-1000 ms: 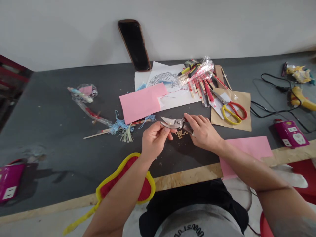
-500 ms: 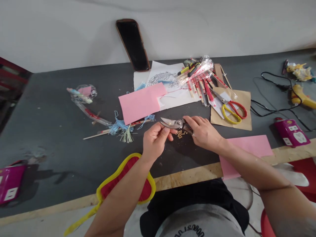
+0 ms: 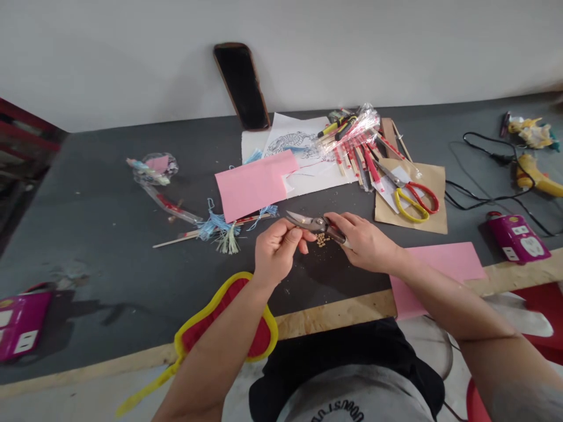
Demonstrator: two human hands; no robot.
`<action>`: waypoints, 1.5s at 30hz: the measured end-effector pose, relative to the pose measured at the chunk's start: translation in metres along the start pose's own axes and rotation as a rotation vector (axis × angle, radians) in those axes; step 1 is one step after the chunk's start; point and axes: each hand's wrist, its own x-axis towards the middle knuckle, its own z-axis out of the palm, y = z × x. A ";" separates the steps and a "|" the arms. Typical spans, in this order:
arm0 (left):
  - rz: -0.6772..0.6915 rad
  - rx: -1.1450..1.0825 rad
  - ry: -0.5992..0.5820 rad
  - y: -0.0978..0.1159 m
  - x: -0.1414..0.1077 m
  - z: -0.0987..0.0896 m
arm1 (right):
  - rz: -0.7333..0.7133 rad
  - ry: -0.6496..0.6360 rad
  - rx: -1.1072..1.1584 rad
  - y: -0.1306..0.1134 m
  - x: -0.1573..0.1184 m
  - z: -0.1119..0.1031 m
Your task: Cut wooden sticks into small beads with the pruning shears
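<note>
My right hand (image 3: 370, 241) is wrapped around the handles of a pair of pruning shears (image 3: 311, 223), whose blades point left. At the blades, my left hand (image 3: 278, 248) is closed in a pinch, thumb against fingers. What it pinches is mostly hidden, though a small pale bit shows by the blades. Below the shears a little pile of short tan pieces (image 3: 322, 240) lies on the dark grey table (image 3: 176, 299). A red fan-like shape with yellow edging (image 3: 237, 287) rests at the table's front edge, partly behind my left forearm.
Pink paper (image 3: 255, 186) and a dragon drawing (image 3: 290, 140) lie beyond my hands. Red-and-yellow scissors (image 3: 413, 199) rest on brown card (image 3: 433, 220), beside bundled red-marked sticks (image 3: 352, 149). Blue tassels (image 3: 213, 225) lie left. A phone (image 3: 241, 85) leans on the wall; a purple power strip (image 3: 519, 237) stands right.
The shear blades look closer together than before, and my right hand's grip has tightened slightly. My left hand stays in nearly the same place. The camera view has shifted a little.
</note>
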 end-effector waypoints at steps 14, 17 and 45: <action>-0.240 -0.322 -0.139 -0.007 0.002 -0.006 | -0.015 0.088 -0.206 0.008 0.003 0.004; -0.347 -0.456 -0.221 0.000 0.004 -0.007 | -0.039 0.090 -0.182 0.010 0.003 0.006; -0.506 -0.655 -0.240 0.008 0.009 -0.003 | 0.009 0.075 -0.175 0.005 0.003 0.009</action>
